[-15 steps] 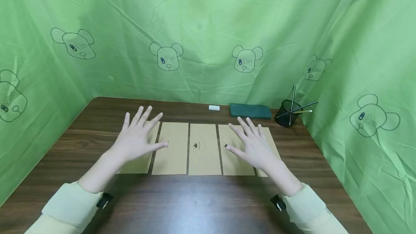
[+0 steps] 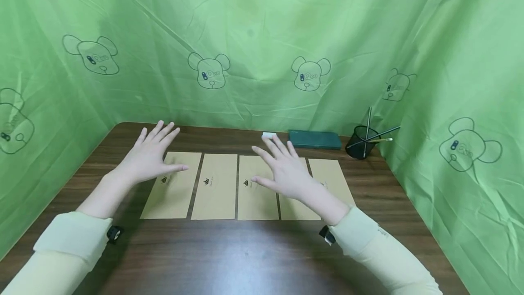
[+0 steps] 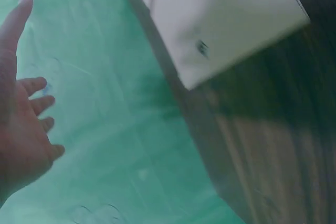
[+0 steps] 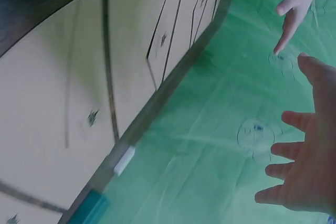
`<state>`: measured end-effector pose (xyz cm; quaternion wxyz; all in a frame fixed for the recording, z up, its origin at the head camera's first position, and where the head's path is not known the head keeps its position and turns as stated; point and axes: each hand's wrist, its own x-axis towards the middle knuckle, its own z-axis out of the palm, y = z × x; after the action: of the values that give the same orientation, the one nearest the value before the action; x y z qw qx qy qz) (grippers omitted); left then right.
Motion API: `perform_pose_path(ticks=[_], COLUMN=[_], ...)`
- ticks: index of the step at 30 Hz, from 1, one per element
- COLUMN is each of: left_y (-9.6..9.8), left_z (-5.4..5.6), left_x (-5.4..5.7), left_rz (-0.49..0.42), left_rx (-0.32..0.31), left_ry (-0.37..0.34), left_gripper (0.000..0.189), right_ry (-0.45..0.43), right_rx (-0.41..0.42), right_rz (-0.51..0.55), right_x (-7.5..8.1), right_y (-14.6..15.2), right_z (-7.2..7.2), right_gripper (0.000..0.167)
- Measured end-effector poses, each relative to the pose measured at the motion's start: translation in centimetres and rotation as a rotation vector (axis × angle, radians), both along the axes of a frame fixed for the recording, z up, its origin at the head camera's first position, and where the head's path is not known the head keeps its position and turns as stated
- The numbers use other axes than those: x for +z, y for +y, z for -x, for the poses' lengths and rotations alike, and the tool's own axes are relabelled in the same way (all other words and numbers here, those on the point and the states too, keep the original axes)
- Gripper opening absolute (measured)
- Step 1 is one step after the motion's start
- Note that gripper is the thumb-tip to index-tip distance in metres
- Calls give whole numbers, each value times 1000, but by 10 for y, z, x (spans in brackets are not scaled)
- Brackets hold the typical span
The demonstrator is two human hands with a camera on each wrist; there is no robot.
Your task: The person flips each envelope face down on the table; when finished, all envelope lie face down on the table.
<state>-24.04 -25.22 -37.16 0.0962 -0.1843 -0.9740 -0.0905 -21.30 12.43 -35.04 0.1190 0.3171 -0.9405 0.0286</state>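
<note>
Several tan paper envelopes with small dark crown prints lie side by side in a row on the wooden table. My left hand (image 2: 147, 156) is spread in the air over the upper left part of the leftmost envelope (image 2: 173, 199), holding nothing. Over the middle envelope (image 2: 255, 206) and the one to its right (image 2: 299, 211) hovers my right hand (image 2: 288, 174), fingers spread, also holding nothing. It partly covers both in the head view. The rightmost envelope (image 2: 329, 172) is partly behind the right forearm. Both wrist views show the hands' fingers extended.
At the table's back edge lie a small white block (image 2: 269, 135) and a dark green case (image 2: 314, 139). A black mesh cup (image 2: 361, 147) with pens and a pencil stands at the back right. Green curtain (image 2: 254, 35) printed with bear faces surrounds the table (image 2: 245, 258).
Both hands have moved left, keeping their fingers spread. The left one now uncovers the crown print on the leftmost envelopes; the right has shifted from the right-hand envelopes toward the middle. The envelopes have not moved.
</note>
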Motion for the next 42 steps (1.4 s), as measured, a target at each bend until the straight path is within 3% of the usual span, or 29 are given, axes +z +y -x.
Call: perform_pose_path(ticks=[4, 12, 19, 25, 29, 34, 42], left_y=[-18, -50, -64, -69, -69, -69, -70], left_z=[15, 36, 48, 54, 58, 62, 65], left_x=[-14, -49, -70, -81, -86, -91, -94], left_rz=[-24, -133, -157, -178, -216, -278, -316], left_rx=[-30, -90, -59, -15, -40, -94, -121], left_ry=[-25, -102, -203, -302, -349, -344, -333], left_gripper=[109, 104, 111, 109, 105, 99, 91], right_ry=[11, -74, -147, -236, -323, -414, -447], right_rx=[57, 164, 232, 256, 308, 370, 367], right_rz=[0, -27, -55, -84, -118, -191, -248], right_x=[-6, -25, -54, -76, -87, -93, -97], right_y=[-26, -83, -122, -146, -154, -155, -155], right_z=[4, 0, 5, 14, 21, 27, 28], right_gripper=[79, 87, 95, 98, 97, 92, 86])
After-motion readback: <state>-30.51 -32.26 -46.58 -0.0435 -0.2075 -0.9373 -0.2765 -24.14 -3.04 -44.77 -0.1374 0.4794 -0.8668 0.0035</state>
